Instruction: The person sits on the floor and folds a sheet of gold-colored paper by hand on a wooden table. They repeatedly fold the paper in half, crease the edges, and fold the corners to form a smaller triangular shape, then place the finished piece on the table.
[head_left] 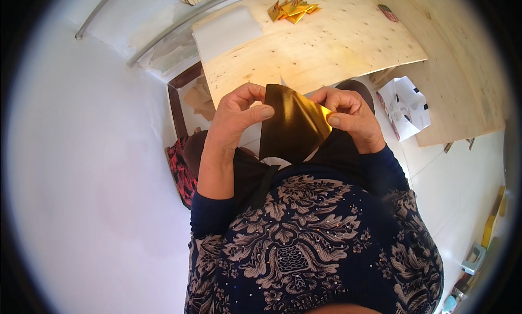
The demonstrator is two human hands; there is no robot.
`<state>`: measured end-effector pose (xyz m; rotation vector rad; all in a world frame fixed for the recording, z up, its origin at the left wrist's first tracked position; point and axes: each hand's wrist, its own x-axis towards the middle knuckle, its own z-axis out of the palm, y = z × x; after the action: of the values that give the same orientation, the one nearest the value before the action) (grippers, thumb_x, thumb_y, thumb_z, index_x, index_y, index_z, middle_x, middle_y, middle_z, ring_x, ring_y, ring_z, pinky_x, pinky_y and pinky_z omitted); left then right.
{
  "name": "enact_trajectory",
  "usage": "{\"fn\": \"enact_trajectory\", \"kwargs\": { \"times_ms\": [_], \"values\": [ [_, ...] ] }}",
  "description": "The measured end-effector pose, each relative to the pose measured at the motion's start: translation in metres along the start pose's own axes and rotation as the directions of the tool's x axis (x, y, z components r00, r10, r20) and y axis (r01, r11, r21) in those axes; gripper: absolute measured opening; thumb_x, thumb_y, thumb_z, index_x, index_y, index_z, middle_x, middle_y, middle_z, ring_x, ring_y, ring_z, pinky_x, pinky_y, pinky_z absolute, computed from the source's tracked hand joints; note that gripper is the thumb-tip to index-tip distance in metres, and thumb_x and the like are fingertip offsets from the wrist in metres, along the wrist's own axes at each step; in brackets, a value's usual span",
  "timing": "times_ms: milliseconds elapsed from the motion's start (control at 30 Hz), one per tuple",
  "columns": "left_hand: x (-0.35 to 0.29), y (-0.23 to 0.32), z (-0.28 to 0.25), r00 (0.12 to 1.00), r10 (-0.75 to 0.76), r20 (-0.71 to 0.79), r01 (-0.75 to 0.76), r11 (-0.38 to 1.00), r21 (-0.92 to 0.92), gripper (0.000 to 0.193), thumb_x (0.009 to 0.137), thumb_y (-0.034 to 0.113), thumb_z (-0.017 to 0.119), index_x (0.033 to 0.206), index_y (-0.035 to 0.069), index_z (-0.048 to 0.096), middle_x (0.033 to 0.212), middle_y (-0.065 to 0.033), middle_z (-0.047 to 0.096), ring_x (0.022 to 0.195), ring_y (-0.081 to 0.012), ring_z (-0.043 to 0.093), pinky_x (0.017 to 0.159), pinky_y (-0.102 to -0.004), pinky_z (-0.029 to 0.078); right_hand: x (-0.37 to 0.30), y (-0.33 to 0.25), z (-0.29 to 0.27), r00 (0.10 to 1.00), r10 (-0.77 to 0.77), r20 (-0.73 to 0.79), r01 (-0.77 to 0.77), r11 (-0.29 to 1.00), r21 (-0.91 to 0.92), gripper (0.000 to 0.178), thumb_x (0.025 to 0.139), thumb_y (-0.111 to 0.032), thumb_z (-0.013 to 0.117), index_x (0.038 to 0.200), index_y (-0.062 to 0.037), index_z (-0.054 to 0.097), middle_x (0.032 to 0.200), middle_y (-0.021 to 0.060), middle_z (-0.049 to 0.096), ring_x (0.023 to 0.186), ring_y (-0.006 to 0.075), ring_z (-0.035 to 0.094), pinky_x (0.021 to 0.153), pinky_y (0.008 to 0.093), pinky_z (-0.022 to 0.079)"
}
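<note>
A sheet of shiny gold foil paper (291, 123) hangs in front of me above my lap, stretched between both hands and slightly curved. My left hand (239, 110) pinches its upper left edge, thumb on the near face and fingers partly hidden behind. At its right corner my right hand (348, 112) pinches it between thumb and fingers. On the far part of the wooden table lies a small pile of folded gold paper pieces (293, 10), apart from both hands.
The plywood table (321, 47) stands before me, with a pale sheet (228, 32) at its far left. A small red-and-dark object (387, 12) lies at the far right. A white paper bag (405, 107) sits on the right. Beneath me shows a red-and-black patterned cloth (182, 170).
</note>
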<state>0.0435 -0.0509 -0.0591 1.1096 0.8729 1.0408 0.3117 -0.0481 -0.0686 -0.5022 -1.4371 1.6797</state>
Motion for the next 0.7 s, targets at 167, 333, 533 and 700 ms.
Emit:
{"fn": "enact_trajectory", "kwargs": {
  "times_ms": [167,333,533,700],
  "values": [
    [-0.002,0.004,0.012,0.990,0.140,-0.025,-0.137,0.987,0.085,0.051,0.072,0.014,0.084,0.116,0.004,0.061,0.104,-0.0022,0.065,0.098,-0.0124,0.060,0.093,-0.0270,0.046,-0.002,-0.003,0.005,0.999,-0.019,-0.032,0.020,1.000,0.023,0.022,0.081,-0.024,0.069,0.076,-0.0062,0.057,0.115,0.0126,0.064,0.095,0.0159,0.058,0.089,0.0267,0.043],
    [-0.005,0.001,0.023,0.990,0.046,0.132,-0.043,0.999,-0.029,0.078,0.072,0.021,0.084,0.138,0.001,0.048,0.117,-0.0088,0.065,0.108,-0.0163,0.060,0.098,-0.0280,0.043,-0.009,-0.004,0.011,0.999,-0.006,0.049,0.001,0.993,0.117,0.025,0.080,-0.029,0.070,0.077,-0.0064,0.058,0.116,0.0135,0.064,0.096,0.0157,0.058,0.087,0.0256,0.044],
    [-0.012,-0.001,0.017,0.995,0.098,0.003,-0.096,0.982,-0.163,0.028,0.079,0.007,0.077,0.104,0.002,0.066,0.098,-0.0049,0.069,0.090,-0.0124,0.063,0.090,-0.0256,0.048,-0.012,-0.009,0.003,0.999,-0.036,0.015,0.034,0.996,0.086,0.025,0.079,-0.029,0.071,0.077,-0.0068,0.060,0.112,0.0132,0.065,0.094,0.0153,0.058,0.085,0.0257,0.044],
    [-0.020,0.007,0.023,0.967,0.189,-0.172,-0.203,0.977,-0.067,0.013,0.081,0.005,0.076,0.091,0.002,0.069,0.085,-0.0013,0.068,0.078,-0.0069,0.060,0.074,-0.0197,0.047,-0.011,-0.015,0.002,1.000,-0.020,0.021,0.020,1.000,0.018,0.017,0.083,-0.022,0.068,0.080,-0.0067,0.061,0.112,0.0114,0.066,0.095,0.0141,0.058,0.087,0.0257,0.043]
  ]
}}
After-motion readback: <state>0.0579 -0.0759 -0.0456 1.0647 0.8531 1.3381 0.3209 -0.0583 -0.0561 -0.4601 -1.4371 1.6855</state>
